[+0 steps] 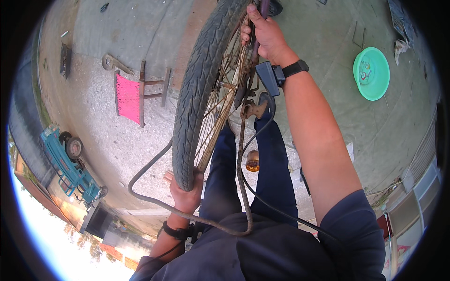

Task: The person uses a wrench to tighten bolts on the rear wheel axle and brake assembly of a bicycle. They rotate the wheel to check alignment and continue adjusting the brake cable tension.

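Note:
A bicycle wheel with a treaded black tire (192,103) and rusty spokes fills the middle, held upright before me. My left hand (185,192) is closed round the tire and rim at its lower end. My right hand (267,35) grips a purplish frame tube (257,49) beside the wheel's top. A limp grey-black tube (152,196), apparently an inner tube, loops out past the left side of the tire and across my lap, rising to a rusty bracket (253,110) near the hub. A thin black cable runs down over my right thigh.
A pink-webbed folding stool (127,96) lies left, with a blue three-wheeled cart (63,159) beyond it. A green basin (371,73) sits on the concrete at right. A small rusty can (252,160) is between my legs. Doors or windows line the right edge.

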Available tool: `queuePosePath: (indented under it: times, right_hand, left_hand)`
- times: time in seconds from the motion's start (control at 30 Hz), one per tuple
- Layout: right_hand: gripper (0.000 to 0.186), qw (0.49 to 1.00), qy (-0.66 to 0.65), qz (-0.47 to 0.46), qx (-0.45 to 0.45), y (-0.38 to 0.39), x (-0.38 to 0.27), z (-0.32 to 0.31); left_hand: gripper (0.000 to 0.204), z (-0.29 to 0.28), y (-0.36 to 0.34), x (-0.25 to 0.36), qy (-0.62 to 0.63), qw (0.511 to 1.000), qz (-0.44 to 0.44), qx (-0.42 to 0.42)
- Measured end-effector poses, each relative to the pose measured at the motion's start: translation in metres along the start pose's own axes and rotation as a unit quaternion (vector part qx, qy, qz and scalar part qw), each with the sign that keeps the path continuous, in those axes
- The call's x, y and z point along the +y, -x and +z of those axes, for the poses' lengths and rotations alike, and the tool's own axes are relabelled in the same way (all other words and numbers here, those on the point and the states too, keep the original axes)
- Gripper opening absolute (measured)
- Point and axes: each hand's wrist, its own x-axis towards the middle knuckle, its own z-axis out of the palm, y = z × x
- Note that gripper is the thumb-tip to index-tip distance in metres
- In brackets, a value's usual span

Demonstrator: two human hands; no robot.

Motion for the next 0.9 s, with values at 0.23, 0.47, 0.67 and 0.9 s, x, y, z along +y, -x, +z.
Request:
queuePosePath:
  times: [0.23, 0.47, 0.67, 0.9]
  right_hand:
    - [0.047, 1.0, 0.005, -0.018, -0.001, 0.001, 0.005, -0.001]
    - [0.048, 1.0, -0.006, 0.008, 0.023, 0.002, 0.003, 0.003]
    - [0.046, 1.0, -0.018, 0.004, 0.004, 0.007, 0.0, 0.005]
    - [0.023, 0.999, 0.03, -0.014, 0.019, 0.006, 0.0, 0.009]
  left_hand:
    - [0.009, 0.004, 0.0, 0.002, 0.02, 0.999, -0.042, 0.022]
    - [0.009, 0.006, -0.001, 0.006, 0.028, 0.998, -0.047, 0.037]
    - [0.006, 0.007, -0.001, -0.001, 0.006, 0.999, -0.01, 0.041]
    - [0.007, 0.01, -0.001, -0.005, -0.018, 0.997, 0.009, 0.069]
